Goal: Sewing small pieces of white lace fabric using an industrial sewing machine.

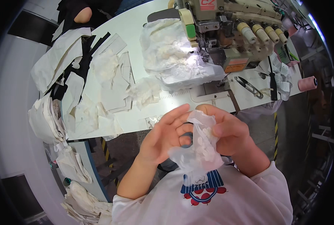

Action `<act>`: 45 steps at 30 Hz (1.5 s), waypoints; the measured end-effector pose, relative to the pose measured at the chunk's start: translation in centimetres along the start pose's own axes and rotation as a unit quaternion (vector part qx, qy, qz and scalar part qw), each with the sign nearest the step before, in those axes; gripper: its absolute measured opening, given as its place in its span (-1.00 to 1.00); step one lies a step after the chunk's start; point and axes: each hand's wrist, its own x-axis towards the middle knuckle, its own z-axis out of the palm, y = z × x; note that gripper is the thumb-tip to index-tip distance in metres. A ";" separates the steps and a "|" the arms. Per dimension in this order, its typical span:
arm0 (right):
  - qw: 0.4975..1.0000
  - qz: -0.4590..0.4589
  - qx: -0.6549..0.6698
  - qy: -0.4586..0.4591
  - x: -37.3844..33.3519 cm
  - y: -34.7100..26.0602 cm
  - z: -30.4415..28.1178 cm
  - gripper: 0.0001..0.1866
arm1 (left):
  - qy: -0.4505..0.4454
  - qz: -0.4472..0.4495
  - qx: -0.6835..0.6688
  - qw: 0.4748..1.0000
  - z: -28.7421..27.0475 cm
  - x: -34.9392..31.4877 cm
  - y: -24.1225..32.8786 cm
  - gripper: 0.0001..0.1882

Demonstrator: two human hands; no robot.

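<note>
My right hand [229,131] pinches a crumpled piece of sheer white fabric [202,150] between thumb and fingers, and its lower part hangs in front of my shirt. Beside it my left hand [166,137] is open, palm turned toward the fabric, with some fingers partly bent; whether they touch the fabric I cannot tell. Both hands are in front of the table's near edge. Beyond them stands an overlock sewing machine [227,41], with more sheer white fabric [167,48] heaped on its bed beside the needle area.
White fabric and paper pieces [112,78] are spread over the left of the white table [137,122]. Thread snips [249,87], a black screwdriver [273,84] and a pink thread spool [307,84] lie at right. Folded white cloth [47,118] sits at far left. Another person [82,15] is at the back left.
</note>
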 end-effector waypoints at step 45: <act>0.937 -0.018 -0.314 0.156 -1.2 -0.7 -0.6 -0.66 | 0.298 0.216 0.430 0.824 2.7 -0.8 3.6 -0.66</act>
